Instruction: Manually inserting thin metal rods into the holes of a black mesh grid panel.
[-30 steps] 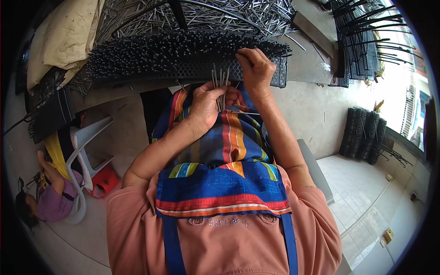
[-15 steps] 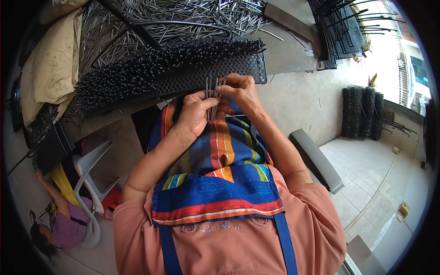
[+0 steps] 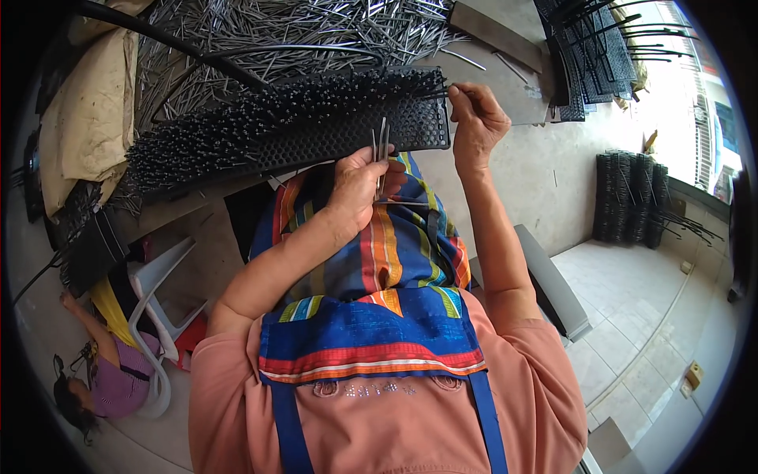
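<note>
Fingers and thumb of the left hand [image 3: 359, 186] closed around a few slender metal rods [image 3: 384, 146], their tips standing clear of the grip at the near edge of a perforated black panel [image 3: 292, 154]. Black stems [image 3: 205, 141] crowded the panel's far side and left part, while the nearer strip showed open holes. Behind it, a heap of loose rods [image 3: 292, 55] lay on the counter [image 3: 505, 99]. At the panel's right end the fingers of the right hand [image 3: 479, 122] were curled, the gap narrow, beside thin stems leaning toward them; whether they pinched one was too small to tell. Good handling, as I judged it, called for a light left grip with the tips slightly fanned, so one rod could be drawn without dragging others. Holding the bundle low and close to the panel seemed best, sparing the right hand a long reach. Such thin pieces would probably flex, so a pinch near the end and a straight pull or push looked safer than a sideways sweep through neighbouring stems.
</note>
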Demonstrator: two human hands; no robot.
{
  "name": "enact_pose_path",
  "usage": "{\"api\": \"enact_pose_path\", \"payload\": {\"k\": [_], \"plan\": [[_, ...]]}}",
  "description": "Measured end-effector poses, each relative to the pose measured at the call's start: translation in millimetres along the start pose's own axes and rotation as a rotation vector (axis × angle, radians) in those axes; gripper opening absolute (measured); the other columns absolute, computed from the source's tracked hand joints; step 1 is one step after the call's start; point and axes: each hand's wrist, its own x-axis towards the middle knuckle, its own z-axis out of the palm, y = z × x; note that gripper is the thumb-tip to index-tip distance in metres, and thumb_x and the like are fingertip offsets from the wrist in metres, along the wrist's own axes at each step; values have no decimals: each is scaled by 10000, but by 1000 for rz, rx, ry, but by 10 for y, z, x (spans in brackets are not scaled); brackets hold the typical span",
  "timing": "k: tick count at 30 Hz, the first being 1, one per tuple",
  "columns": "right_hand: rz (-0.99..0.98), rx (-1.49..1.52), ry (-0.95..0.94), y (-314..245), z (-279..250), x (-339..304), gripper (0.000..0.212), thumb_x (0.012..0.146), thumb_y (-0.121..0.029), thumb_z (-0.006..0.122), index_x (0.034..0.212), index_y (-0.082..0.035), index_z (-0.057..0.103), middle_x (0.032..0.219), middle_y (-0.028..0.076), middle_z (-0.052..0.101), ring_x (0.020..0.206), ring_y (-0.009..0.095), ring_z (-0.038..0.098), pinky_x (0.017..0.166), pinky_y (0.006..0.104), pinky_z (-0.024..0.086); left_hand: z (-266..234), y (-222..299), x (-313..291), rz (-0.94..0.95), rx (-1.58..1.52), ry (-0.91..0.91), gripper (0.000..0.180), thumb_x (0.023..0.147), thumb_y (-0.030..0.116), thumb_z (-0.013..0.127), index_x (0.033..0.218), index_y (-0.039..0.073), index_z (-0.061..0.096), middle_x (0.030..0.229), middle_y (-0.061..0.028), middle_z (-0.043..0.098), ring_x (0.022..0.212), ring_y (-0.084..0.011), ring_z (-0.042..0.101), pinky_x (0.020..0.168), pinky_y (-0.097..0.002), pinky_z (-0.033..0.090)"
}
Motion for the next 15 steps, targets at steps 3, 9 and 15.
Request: {"api": "enact_pose_path", "payload": {"k": [3, 9, 15], "plan": [[-235, -202, -84, 111, 4, 85, 37, 827, 36, 711, 855, 15, 698, 705, -10, 609, 566, 45, 514, 504, 188, 389, 33, 32, 27, 31, 49, -45, 182, 941, 27, 503, 1083, 18, 615, 931, -121, 694, 786, -194, 684, 683, -310, 566], [-207, -215, -154, 149, 0, 123, 44, 814, 41, 722, 836, 11, 696, 734, -7, 618, 569, 41, 519, 510, 187, 393, 32, -9, 36, 30, -1, -74, 180, 928, 8, 512, 1079, 13, 610, 935, -116, 695, 798, -185, 684, 680, -294, 560], [-320, -500, -186, 243, 64, 48, 122, 746, 35, 755, 854, -5, 714, 726, 29, 636, 614, 66, 547, 546, 218, 417, 19, 0, 31, 10, -13, -104, 181, 919, -7, 520, 1074, 9, 612, 939, -112, 694, 816, -177, 681, 684, -286, 559]]}}
